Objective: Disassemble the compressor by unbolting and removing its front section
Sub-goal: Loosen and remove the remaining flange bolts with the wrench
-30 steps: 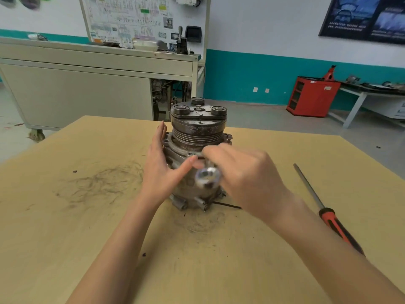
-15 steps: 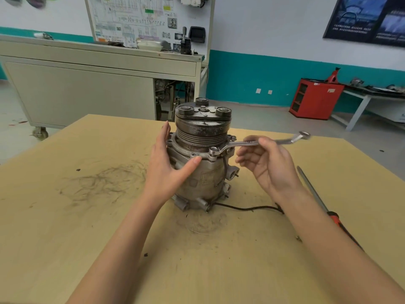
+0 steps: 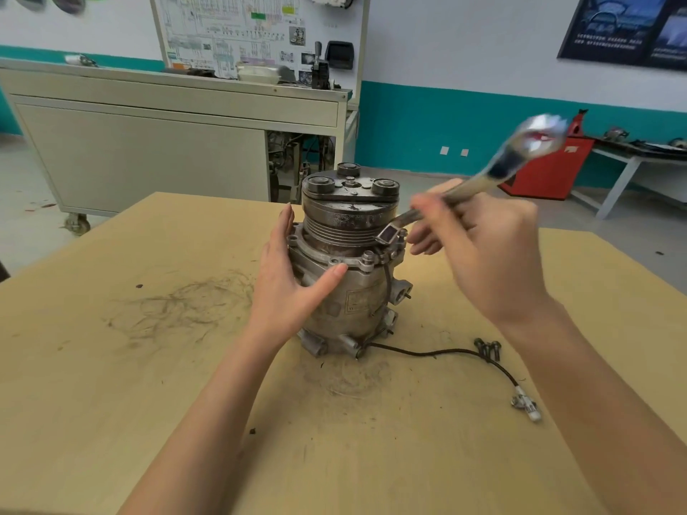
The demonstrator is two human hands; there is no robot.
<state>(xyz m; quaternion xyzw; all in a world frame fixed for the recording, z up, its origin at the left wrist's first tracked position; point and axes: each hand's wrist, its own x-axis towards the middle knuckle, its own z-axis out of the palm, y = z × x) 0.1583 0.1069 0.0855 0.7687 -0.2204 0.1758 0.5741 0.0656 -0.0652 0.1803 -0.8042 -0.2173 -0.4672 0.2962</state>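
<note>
Compressor point(image 3: 345, 284) is standing upright, pulley end up, near the middle of the wooden table point(image 3: 130, 384). Left hand point(image 3: 290, 291) is bracing its left side, fingers straight, thumb lying along the front of the flange. Right hand point(image 3: 487, 254) is gripping a ring wrench point(image 3: 500, 169), fingers curled round the shank; the wrench is tilting up to the right, motion-blurred, lower end sitting at the flange's right edge. Loose bolts point(image 3: 487, 345) are lying beside the black cable point(image 3: 427, 353) right of the compressor

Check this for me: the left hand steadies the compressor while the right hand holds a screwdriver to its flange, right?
No: the head view shows the right hand holding a wrench, not a screwdriver, to the flange. The left hand does steady the compressor.
</note>
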